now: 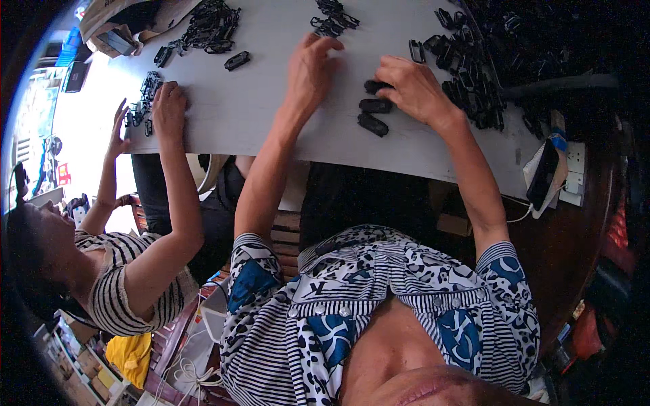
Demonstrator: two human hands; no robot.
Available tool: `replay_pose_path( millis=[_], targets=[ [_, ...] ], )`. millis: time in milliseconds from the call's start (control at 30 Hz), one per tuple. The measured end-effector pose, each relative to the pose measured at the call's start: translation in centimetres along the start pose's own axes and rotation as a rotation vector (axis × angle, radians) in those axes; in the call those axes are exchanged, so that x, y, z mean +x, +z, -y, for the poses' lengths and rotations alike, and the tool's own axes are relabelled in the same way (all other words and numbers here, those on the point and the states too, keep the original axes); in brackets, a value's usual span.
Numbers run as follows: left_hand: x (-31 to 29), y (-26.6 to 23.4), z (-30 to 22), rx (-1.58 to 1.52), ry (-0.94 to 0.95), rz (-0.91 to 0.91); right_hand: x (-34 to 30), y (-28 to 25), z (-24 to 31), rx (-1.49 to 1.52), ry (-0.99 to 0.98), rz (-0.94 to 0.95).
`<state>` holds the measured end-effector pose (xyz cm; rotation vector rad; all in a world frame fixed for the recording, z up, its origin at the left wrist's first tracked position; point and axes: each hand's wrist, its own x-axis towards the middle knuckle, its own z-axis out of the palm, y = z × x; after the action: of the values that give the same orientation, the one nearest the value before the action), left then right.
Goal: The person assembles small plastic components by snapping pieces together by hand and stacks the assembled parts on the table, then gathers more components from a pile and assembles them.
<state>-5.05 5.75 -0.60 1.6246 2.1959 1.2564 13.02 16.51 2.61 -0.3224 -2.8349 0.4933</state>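
My left hand (312, 73) is over the grey-white table, just on the near side of a small pile of black plastic frames (330, 26). Its fingers are partly bent and apart, slightly blurred, and nothing shows in them. To the right, my right hand (414, 89) has its thumb and fingers closed about a black oval plastic piece (374, 86), partly hidden by the fingertips. Right below lie two similar black oval pieces, an upper one (376, 105) and a lower, slanted one (372, 124).
Larger heaps of black plastic parts lie at the right (470, 84) and far left (215, 27) of the table (250, 128). On the left a co-worker's hands (169, 111) handle small parts. A phone-like black device (544, 174) and a power strip (574, 172) sit at the right edge.
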Motion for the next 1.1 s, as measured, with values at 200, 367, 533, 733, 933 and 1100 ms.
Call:
replay_pose_path(
  millis=[200,367,533,733,933,1100],
  targets=[
    [2.2,-0.3,1.1,0.424,0.278,-0.110,-0.6,-2.0,-4.0,-0.041,0.093,-0.209],
    [2.9,-0.5,2.3,0.449,0.271,-0.019,0.3,-2.8,-5.8,-0.148,0.189,-0.304],
    [2.6,-1.2,1.9,0.272,0.105,0.005,1.3,-0.7,-4.6,-0.301,0.298,-0.209],
    [2.6,-2.6,2.7,0.206,0.051,-0.171,1.6,0.5,-4.8,-0.260,0.130,-0.311],
    [2.4,-1.0,0.9,0.415,0.176,-0.115,0.7,0.4,-5.4,1.076,0.373,-0.386],
    [2.8,0.5,1.5,0.571,0.199,-0.032,0.5,-0.7,-3.7,1.767,0.384,-0.265]
  ],
)
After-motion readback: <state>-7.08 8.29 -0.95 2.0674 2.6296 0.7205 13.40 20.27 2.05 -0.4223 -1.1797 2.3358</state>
